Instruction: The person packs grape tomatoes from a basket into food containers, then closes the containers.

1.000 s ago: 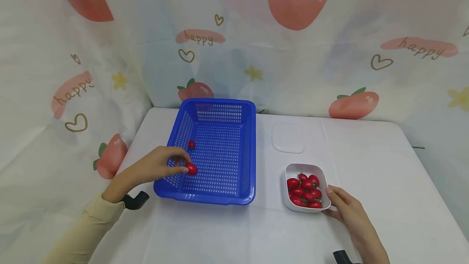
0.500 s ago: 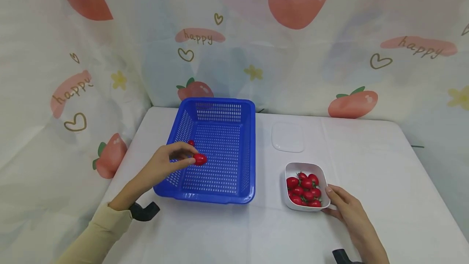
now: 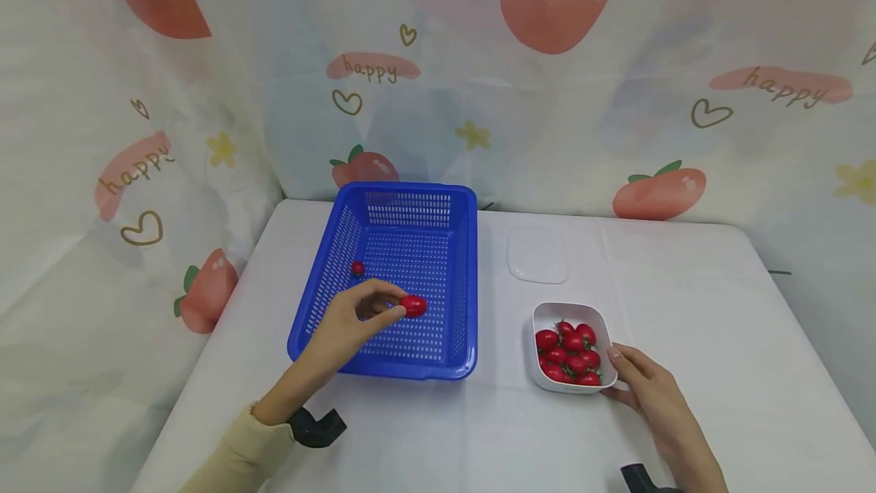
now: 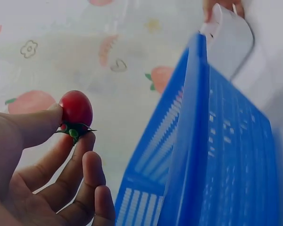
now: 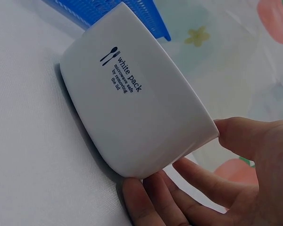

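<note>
Since a second ago the left hand (image 3: 356,318) has carried its cherry tomato (image 3: 414,306) rightward, from the near left wall of the blue basket (image 3: 465,280) to above the middle of its floor. Its grip is a pinch, thumb and forefinger closed on the tomato, stem down in the wrist view. One tomato (image 3: 357,268) lies unmoved on the basket floor. Unchanged too, the right hand (image 3: 646,394) holds the white bowl (image 3: 544,318) of tomatoes, fingers curled round its near corner, on the worktop (image 3: 684,310).

I see two tomatoes at my one blue basket (image 3: 411,265), one white bowl (image 3: 547,316) and one lid (image 3: 537,256).
</note>
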The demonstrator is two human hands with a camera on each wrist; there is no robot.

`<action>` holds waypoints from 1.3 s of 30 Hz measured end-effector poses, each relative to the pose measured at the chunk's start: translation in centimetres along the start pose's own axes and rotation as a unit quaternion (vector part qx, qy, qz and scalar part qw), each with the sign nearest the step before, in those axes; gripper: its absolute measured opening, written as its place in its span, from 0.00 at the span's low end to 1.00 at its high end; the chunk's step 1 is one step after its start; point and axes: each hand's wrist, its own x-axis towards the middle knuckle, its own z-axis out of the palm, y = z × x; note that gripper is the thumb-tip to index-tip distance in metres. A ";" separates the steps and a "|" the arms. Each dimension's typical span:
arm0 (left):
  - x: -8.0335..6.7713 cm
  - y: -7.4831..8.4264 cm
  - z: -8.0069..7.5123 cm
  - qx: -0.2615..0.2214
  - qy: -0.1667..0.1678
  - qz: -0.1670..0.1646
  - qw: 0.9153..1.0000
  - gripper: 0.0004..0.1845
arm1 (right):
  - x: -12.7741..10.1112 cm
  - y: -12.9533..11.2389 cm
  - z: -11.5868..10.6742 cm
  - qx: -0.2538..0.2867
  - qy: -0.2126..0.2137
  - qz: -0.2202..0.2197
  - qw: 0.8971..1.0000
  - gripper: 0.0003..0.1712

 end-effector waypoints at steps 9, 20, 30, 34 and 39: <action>0.4 1.2 3.6 -0.041 0.003 0.022 0.999 0.14 | 0.2 -0.2 0.0 0.001 -0.001 0.004 1.000 0.46; 1.6 2.1 8.1 -0.069 -0.045 0.036 0.996 0.13 | 0.1 -0.1 0.0 0.009 -0.004 0.001 1.000 0.46; 2.6 3.1 12.0 -0.070 -0.062 0.045 0.995 0.12 | 0.3 -0.1 0.0 0.007 -0.002 0.001 1.000 0.46; 2.6 3.9 13.5 -0.036 -0.051 0.058 0.996 0.12 | 0.2 0.1 0.0 0.004 0.000 0.000 1.000 0.46; 2.6 4.8 15.5 0.064 -0.032 0.104 0.992 0.13 | 0.2 0.4 0.1 0.001 0.000 -0.001 1.000 0.46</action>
